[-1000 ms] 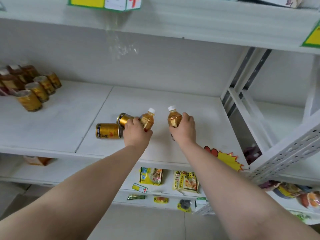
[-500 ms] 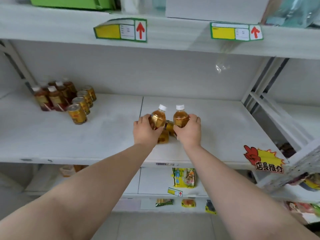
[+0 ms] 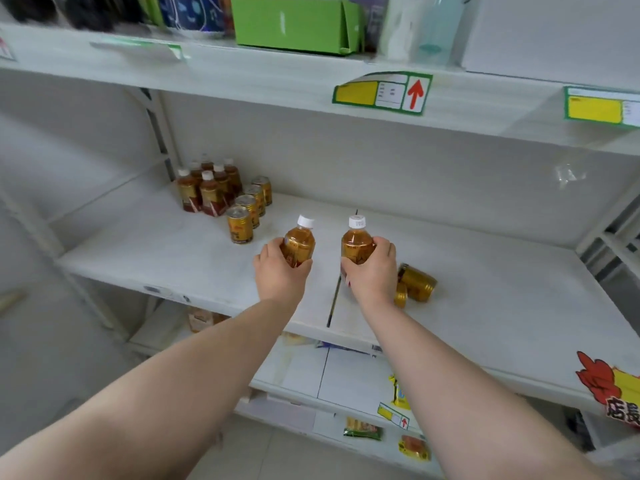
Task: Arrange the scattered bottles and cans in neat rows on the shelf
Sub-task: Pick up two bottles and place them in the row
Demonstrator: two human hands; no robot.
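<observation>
My left hand (image 3: 278, 273) grips an amber bottle with a white cap (image 3: 299, 242), held upright above the white shelf (image 3: 166, 251). My right hand (image 3: 372, 273) grips a second amber bottle (image 3: 356, 245) the same way, a little to the right. Two gold cans (image 3: 415, 283) lie on their sides on the shelf just right of my right hand. At the back left, several dark bottles (image 3: 207, 187) stand in rows, with several gold cans (image 3: 247, 213) lined up beside them.
The shelf above (image 3: 242, 81) carries a green box (image 3: 298, 24) and price tags (image 3: 382, 93). Lower shelves hold snack packets (image 3: 362, 429). A metal upright (image 3: 609, 220) bounds the shelf on the right, and a red and yellow sticker (image 3: 609, 386) hangs at its front edge.
Both hands have lifted the two bottles off the lying cans and carried them leftward along the shelf, now held a little apart. The view has swung left and up.
</observation>
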